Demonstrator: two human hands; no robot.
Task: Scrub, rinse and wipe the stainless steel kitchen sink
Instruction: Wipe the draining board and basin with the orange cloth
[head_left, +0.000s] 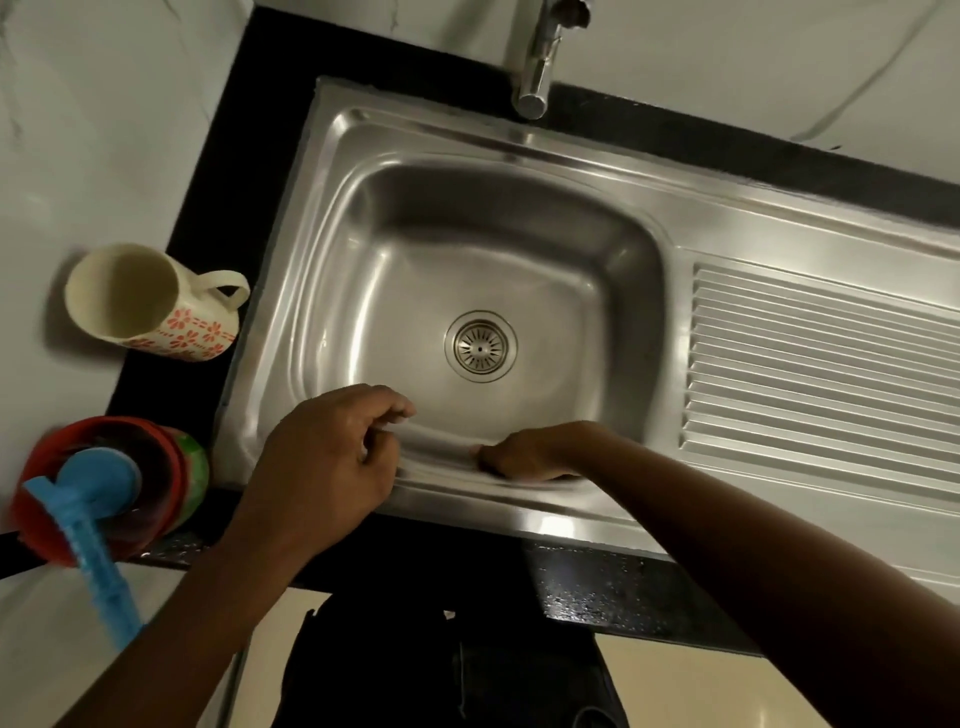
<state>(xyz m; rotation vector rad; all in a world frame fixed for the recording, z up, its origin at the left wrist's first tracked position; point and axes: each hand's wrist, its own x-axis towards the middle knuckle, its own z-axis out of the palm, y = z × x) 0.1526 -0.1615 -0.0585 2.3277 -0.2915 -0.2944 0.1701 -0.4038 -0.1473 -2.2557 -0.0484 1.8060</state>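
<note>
Seen from the head camera, a person leans over a stainless steel sink (332, 244) set in a black counter (613, 587), both hands at its near rim. The left hand (332, 457) hovers loosely curled, holding nothing; the right hand (524, 457) presses knuckles-down on the rim, its grasp impossible to tell. A floral mug (150, 304) and a blue brush (98, 525) in a red bowl (31, 499) stand left of the sink
</note>
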